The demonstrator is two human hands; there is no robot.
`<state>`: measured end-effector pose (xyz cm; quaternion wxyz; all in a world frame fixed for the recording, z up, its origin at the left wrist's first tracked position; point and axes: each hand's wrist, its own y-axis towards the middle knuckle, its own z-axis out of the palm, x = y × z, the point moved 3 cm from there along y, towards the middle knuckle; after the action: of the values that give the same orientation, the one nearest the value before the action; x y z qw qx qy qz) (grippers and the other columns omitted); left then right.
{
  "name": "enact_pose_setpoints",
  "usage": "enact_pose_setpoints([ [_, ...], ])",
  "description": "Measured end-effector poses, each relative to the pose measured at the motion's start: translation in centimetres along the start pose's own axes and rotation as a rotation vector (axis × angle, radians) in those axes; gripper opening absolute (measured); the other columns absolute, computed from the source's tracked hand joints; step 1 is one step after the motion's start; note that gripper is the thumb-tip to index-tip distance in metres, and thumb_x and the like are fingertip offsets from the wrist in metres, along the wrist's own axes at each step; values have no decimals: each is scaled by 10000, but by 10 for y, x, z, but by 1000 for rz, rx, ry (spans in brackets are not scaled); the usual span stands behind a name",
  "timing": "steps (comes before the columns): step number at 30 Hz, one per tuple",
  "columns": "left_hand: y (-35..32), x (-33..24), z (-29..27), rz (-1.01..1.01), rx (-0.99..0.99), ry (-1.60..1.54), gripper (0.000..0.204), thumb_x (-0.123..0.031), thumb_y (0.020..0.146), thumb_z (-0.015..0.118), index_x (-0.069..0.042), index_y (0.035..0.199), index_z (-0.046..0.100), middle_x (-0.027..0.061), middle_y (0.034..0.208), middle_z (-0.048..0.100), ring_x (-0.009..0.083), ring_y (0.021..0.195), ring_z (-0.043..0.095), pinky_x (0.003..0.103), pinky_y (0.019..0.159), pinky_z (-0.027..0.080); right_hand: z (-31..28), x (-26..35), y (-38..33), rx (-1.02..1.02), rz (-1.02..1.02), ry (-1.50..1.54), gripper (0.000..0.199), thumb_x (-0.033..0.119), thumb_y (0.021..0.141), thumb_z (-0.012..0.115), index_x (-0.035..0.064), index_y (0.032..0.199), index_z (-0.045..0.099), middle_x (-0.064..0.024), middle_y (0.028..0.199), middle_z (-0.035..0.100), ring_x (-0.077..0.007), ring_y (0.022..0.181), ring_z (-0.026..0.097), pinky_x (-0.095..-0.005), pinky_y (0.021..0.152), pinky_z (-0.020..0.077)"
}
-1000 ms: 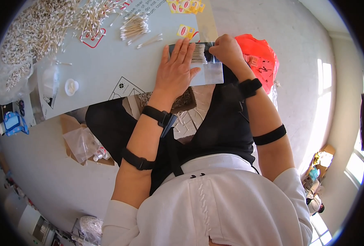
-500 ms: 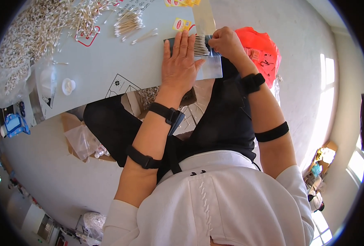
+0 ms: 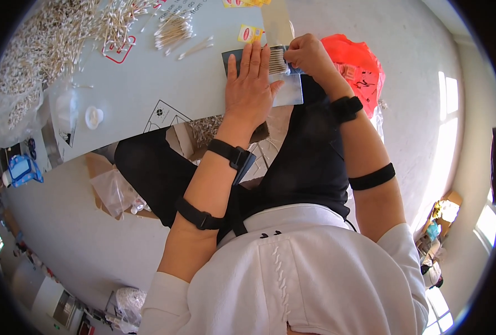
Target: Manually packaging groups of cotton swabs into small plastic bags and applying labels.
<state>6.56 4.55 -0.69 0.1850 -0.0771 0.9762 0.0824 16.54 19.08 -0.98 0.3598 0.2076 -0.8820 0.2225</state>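
Note:
A row of cotton swabs (image 3: 277, 60) lies side by side on a dark strip (image 3: 233, 63) at the table's right end. My left hand (image 3: 250, 92) presses flat on the strip with fingers stretched out, covering the left part of the row. At the row's right end, my right hand (image 3: 311, 57) is closed in a pinch; what its fingertips hold is hidden. A shiny clear sheet (image 3: 290, 92) sticks out below the strip, over the table edge. Just above my left fingers lies a small yellow-and-white packet (image 3: 250, 34).
Loose swabs form a large pile (image 3: 41, 61) at the far left, with a smaller bunch (image 3: 173, 32) nearer. A small white round container (image 3: 94, 117) stands on the table (image 3: 130, 95). Beyond my right hand is a red plastic bag (image 3: 354, 67). An open box of swabs (image 3: 203, 131) sits below the edge.
My left hand has slid slightly to the right and covers more of the swab row. My right hand stays pinched at nearly the same place.

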Motion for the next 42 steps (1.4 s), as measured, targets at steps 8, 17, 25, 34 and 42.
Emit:
enact_pose_setpoints([
  [8,-1,1,0,12,3,2,709,-426,928,508,-62,1481,254,125,1541,246,255,1442,191,494,1156,130,2,5,-4,-45,-75,-154,169,119,703,615,-41,650,623,-90,502,544,-135,475,543,-290,487,447],
  [17,-5,-2,-1,-10,-14,-18,733,-399,901,554,-55,1476,257,122,1528,265,262,1429,223,503,1151,136,2,10,-13,-99,-5,-174,204,223,672,633,23,681,669,-212,697,637,-395,707,625,-436,716,523],
  [25,-7,-1,-2,-9,-12,-6,751,-390,884,581,-51,1473,260,123,1525,271,262,1427,227,501,1152,139,4,24,-22,-160,-127,-151,130,139,695,613,19,740,631,-222,712,628,-409,751,613,-447,728,517],
  [34,-6,-1,-1,-12,-29,-18,752,-383,872,597,-42,1462,281,129,1519,285,266,1426,234,503,1150,149,8,26,-21,-340,-393,-387,132,110,759,589,68,873,641,-123,701,636,-304,650,633,-391,598,506],
  [42,-7,-1,-3,-14,-25,-3,745,-397,879,588,-38,1458,287,134,1517,286,260,1426,234,501,1147,153,7,26,-17,-217,-286,-227,129,69,715,596,46,833,646,-113,687,605,-274,627,606,-347,585,488],
])
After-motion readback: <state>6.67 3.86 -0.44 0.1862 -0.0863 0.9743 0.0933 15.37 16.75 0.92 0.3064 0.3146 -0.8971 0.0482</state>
